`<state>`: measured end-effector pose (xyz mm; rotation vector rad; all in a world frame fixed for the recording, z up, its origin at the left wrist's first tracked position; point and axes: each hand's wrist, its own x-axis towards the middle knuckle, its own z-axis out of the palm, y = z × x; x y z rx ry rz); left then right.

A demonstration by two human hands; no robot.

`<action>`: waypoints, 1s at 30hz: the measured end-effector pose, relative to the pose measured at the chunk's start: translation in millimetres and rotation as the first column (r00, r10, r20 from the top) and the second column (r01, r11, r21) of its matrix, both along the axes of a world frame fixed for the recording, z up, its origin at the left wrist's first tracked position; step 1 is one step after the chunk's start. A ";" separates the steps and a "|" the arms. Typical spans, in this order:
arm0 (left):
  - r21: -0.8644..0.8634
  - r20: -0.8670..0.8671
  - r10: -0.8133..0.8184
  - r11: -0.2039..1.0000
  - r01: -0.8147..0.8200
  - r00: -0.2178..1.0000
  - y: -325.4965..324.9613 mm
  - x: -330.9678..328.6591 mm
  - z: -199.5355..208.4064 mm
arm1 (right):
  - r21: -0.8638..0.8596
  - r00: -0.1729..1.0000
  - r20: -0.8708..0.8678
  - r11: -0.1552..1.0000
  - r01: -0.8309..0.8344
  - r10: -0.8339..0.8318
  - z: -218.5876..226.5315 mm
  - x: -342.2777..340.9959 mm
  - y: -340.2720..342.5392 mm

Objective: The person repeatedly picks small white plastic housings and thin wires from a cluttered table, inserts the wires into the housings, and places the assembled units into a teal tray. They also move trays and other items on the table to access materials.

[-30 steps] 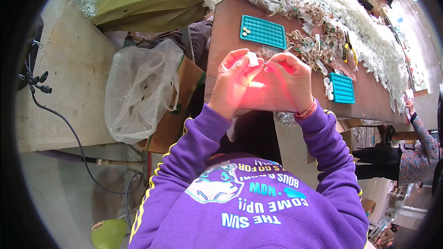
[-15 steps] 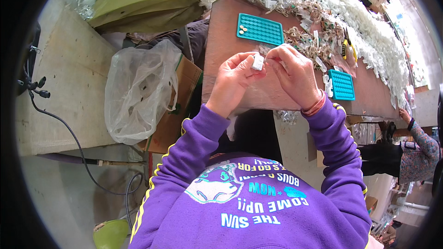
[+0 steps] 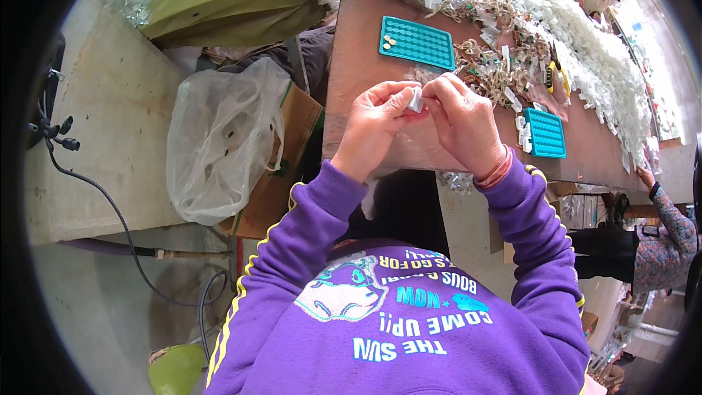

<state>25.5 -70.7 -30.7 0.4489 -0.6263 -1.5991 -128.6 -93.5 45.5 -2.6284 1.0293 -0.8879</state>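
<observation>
Taking the spot between your hands as the clock's centre, with twelve straight away from you, a small white piece (image 3: 416, 100) sits there, raised over the near part of the brown surface (image 3: 362, 55). Your left hand (image 3: 374, 123) pinches it from the nine o'clock side between thumb and fingers, probably to steady it while its other side is left free. Your right hand (image 3: 468, 118) comes in from three, fingers curled and tips drawn together at the piece's edge; whether they grip it or something thin beside it, I cannot tell.

At twelve lies a teal tray (image 3: 428, 45) with rows of recesses, which look meant to keep small parts apart; a few pale round pieces (image 3: 388, 42) rest at its left end. At two, corded tags (image 3: 497, 66) lie in a loose tangle, seemingly heaped there to be within your right side's reach. Just short of three, a yellow-and-black-handled hand tool (image 3: 551, 77) lies by that heap. Between three and four is a second teal tray (image 3: 547, 134), with white blocks (image 3: 523, 133) along its left edge, perhaps grouped there for easy picking up.
</observation>
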 end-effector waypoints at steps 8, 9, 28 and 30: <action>0.003 -0.072 0.000 1.000 0.000 0.997 -1.3 0.7 -4.2 | 0.243 0.957 0.286 0.970 -0.023 -0.049 -11.6 -2.4 0.6; 0.001 -0.070 -0.001 1.000 0.001 0.998 -1.3 1.0 -5.0 | 0.264 0.950 0.309 0.964 -0.032 -0.053 -11.6 -2.5 0.2; -0.022 -0.009 -0.009 1.000 0.008 1.000 1.0 -0.9 -2.1 | 0.081 0.984 0.178 0.996 -0.047 0.032 -7.0 1.0 4.3; -0.014 -0.009 -0.018 1.000 0.018 1.000 -0.7 -0.5 -1.4 | 0.065 0.986 0.157 0.996 -0.059 0.048 -3.0 2.4 2.6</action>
